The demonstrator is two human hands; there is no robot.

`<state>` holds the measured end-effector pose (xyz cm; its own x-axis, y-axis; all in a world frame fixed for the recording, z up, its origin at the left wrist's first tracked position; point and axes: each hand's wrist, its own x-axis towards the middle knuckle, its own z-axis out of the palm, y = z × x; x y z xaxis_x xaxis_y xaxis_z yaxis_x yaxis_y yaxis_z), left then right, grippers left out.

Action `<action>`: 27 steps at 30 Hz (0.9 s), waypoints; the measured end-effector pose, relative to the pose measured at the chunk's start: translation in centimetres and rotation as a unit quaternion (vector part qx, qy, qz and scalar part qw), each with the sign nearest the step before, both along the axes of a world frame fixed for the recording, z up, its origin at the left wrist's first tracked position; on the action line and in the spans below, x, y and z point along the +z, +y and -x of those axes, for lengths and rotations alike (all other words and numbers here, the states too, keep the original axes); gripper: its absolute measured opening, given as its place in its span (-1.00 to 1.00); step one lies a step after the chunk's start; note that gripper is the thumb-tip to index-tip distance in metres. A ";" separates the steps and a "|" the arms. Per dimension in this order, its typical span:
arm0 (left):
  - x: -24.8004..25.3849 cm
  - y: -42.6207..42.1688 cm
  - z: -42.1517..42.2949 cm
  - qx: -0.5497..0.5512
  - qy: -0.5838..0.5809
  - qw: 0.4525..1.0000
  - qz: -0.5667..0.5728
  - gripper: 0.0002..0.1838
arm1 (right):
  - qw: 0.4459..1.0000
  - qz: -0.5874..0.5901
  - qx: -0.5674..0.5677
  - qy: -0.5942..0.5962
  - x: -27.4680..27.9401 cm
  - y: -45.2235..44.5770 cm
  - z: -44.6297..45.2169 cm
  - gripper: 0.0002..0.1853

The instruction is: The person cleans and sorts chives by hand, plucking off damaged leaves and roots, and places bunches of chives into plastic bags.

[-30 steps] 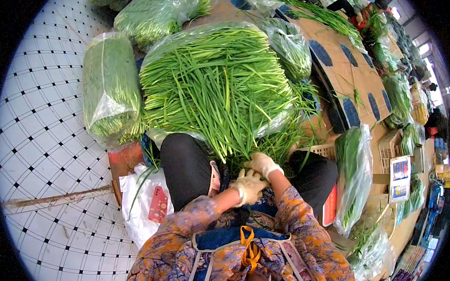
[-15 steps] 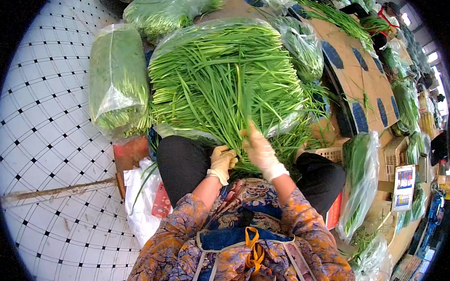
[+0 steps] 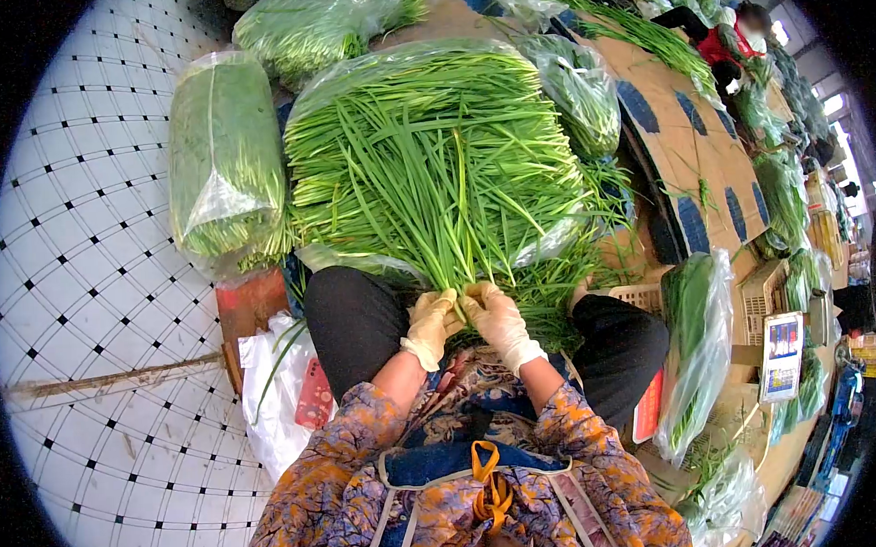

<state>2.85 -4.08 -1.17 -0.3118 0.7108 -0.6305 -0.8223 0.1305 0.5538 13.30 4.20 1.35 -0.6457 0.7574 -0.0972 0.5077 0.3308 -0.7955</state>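
A loose bunch of garlic chives (image 3: 424, 202) fans away from me over a big pile of garlic chives (image 3: 519, 107) in an opened clear plastic bag. My left hand (image 3: 430, 327), in a pale thin glove, is closed around the stalk ends of that bunch. Right beside it, my right hand (image 3: 496, 322), gloved the same way, is closed with its fingertips pinching stalk ends at the bunch's right side. The two hands nearly touch, low between my knees. Loose leaves (image 3: 545, 303) lie to the right of the right hand.
At the left stands a wrapped chive bundle (image 3: 226, 155) on the tiled floor (image 3: 91, 286). A white plastic bag (image 3: 269, 395) lies by my left knee. To the right are a bagged bundle (image 3: 694, 351), a crate (image 3: 762, 296) and cardboard (image 3: 679, 120). A person in red (image 3: 720, 47) is farther off.
My right hand has come down and left from over the chives to the stalk ends beside my left hand. The left hand keeps its hold in about the same place.
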 end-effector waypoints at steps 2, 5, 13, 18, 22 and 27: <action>-0.5 0.1 -0.1 0.013 0.083 0.995 0.061 -0.83 | 0.999 0.024 0.046 0.002 0.3 -0.2 0.1 -0.78; 0.3 -0.3 0.6 0.038 0.125 0.991 0.014 -0.81 | 0.993 0.051 0.110 -0.010 1.3 -0.1 0.2 -0.77; 11.5 -2.8 0.2 0.018 -0.043 0.975 -0.218 -0.64 | 0.945 0.291 -0.039 0.145 0.9 2.0 -0.4 -0.66; 11.4 -2.6 -0.3 -0.015 -0.196 0.911 -0.364 -0.62 | 0.830 0.465 0.043 0.306 7.2 0.8 -0.7 -0.57; 5.5 -2.8 -1.9 -0.036 -0.278 0.906 -0.317 -0.64 | 0.884 0.413 0.037 0.216 3.5 0.3 -0.7 -0.67; 4.5 -3.0 -3.4 -0.080 -0.195 0.963 -0.165 -0.61 | 0.849 0.499 -0.054 0.167 3.1 -0.8 -2.5 -0.83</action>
<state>6.21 -7.06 3.33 0.0332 0.9121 -0.4087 -0.9606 0.1420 0.2388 15.76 3.43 4.40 -0.6955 0.4616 -0.5506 0.1842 -0.6262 -0.7576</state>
